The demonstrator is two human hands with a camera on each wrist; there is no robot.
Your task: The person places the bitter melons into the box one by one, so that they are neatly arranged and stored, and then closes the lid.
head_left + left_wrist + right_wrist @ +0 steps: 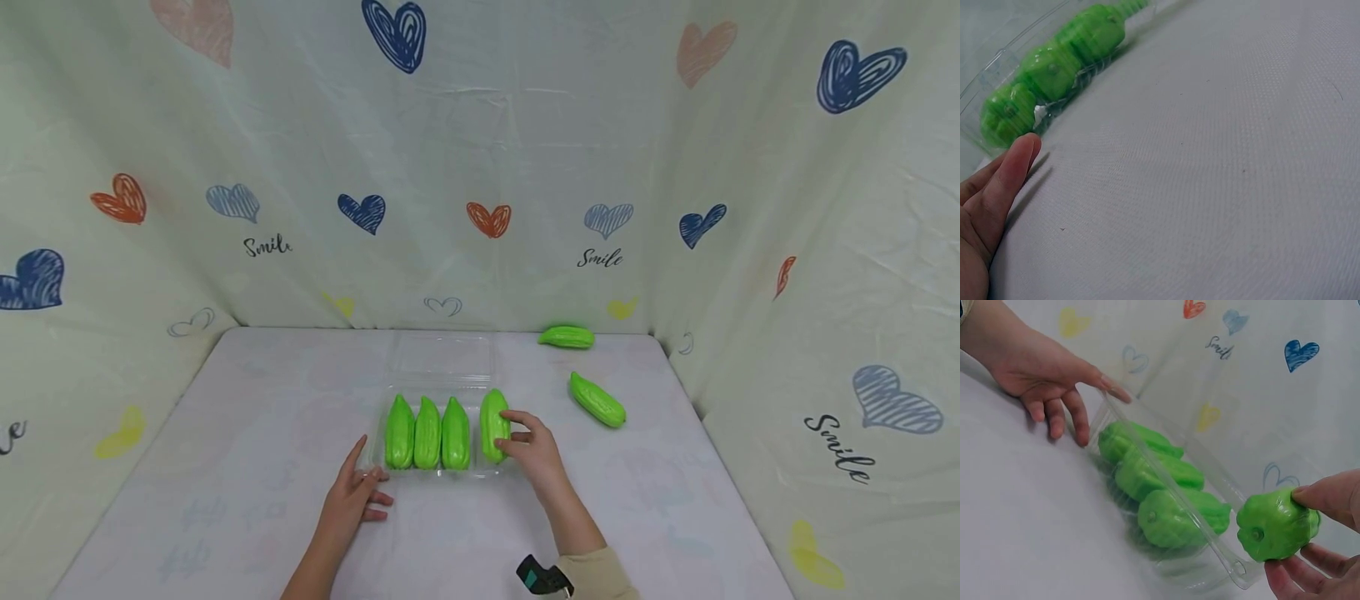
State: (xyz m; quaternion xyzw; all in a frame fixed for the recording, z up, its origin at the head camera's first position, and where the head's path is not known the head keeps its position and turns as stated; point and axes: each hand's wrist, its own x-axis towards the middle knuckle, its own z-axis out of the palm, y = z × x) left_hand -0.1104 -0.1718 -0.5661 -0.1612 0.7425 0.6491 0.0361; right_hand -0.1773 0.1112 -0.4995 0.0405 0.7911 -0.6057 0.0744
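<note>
Green gourd [493, 425], hidden at far end in right wrist view; pinched within right grip [531, 450], with left grip [356, 493] relaxed by clear container [476, 433].

The right hand [534, 454] holds a green gourd [492, 423] beside three others [427, 433].

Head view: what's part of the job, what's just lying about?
In the job:
clear container, left hand at its near left corner
three green gourds inside it
fourth gourd, pinched by the right hand at the container's right end

Lying about:
far loose gourd, nearer loose gourd: untouched, perhaps same job
printed curtain: backdrop
</note>
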